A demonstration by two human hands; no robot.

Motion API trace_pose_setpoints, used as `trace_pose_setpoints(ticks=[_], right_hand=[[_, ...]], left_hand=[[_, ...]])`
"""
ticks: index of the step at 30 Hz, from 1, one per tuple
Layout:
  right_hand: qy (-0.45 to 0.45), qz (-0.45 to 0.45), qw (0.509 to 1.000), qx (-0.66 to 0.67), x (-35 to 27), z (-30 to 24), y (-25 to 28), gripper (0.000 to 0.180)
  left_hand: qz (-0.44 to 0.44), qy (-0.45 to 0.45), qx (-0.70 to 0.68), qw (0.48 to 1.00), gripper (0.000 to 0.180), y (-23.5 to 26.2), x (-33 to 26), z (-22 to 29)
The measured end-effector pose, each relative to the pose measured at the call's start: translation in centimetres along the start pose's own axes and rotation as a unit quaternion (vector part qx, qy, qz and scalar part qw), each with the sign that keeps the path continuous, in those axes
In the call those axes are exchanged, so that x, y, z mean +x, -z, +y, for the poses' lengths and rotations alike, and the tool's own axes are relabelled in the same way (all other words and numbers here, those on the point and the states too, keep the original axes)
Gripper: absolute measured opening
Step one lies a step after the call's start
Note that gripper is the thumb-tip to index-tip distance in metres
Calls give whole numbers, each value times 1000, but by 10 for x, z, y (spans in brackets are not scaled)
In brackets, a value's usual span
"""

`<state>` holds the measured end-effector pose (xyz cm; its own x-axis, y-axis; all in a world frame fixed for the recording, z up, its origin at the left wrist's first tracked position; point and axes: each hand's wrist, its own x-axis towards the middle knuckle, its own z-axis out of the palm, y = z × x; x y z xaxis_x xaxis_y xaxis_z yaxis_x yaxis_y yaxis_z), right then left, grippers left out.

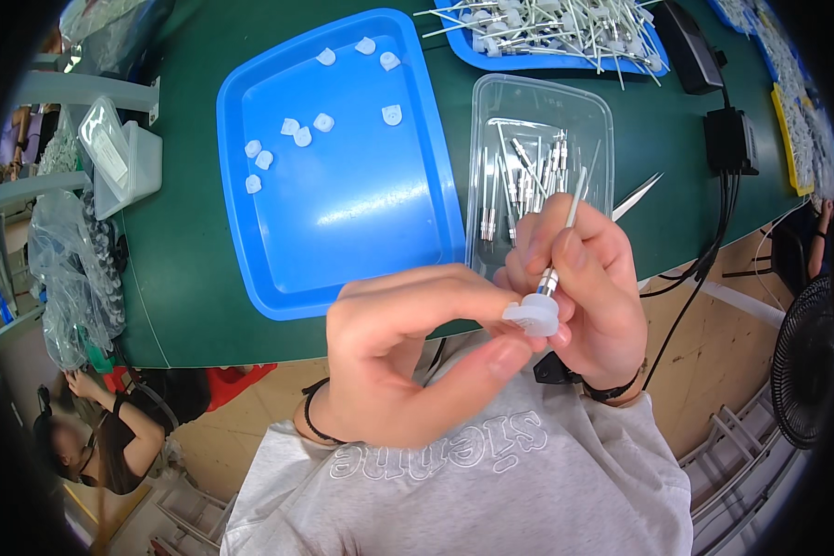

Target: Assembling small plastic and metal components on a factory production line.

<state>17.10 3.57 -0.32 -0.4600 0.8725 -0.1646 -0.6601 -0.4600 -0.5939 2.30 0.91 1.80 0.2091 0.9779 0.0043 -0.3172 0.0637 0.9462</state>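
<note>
In front of my chest, my right hand pinches a thin white rod with a shiny metal fitting at its lower end. A round white plastic cap with a small side lip sits at the end of that fitting. My left hand grips the cap's lip between thumb and forefinger; its other fingers are hidden. Just beyond my hands, a clear plastic box contains several similar rods with metal fittings. To its left, a blue tray carries several loose white caps.
Another blue tray, heaped with capped rods, stands at the far edge. Pointed tweezers lie right of the clear box. Black power adapters with hanging cables are farther right. A black fan and another person flank the green table.
</note>
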Motion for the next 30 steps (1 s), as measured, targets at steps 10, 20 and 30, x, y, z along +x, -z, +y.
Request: trace_pose_setpoints(ticks=[10, 20, 30], right_hand=[[72, 4, 995, -72, -1, 3, 2, 6], [45, -5, 998, -51, -7, 8, 0, 5], [18, 21, 904, -426, 3, -39, -15, 6]], left_hand=[[8, 18, 17, 1000, 11, 6, -1, -13], [-76, 0, 60, 995, 7, 19, 4, -11], [47, 0, 383, 923, 15, 44, 10, -9]])
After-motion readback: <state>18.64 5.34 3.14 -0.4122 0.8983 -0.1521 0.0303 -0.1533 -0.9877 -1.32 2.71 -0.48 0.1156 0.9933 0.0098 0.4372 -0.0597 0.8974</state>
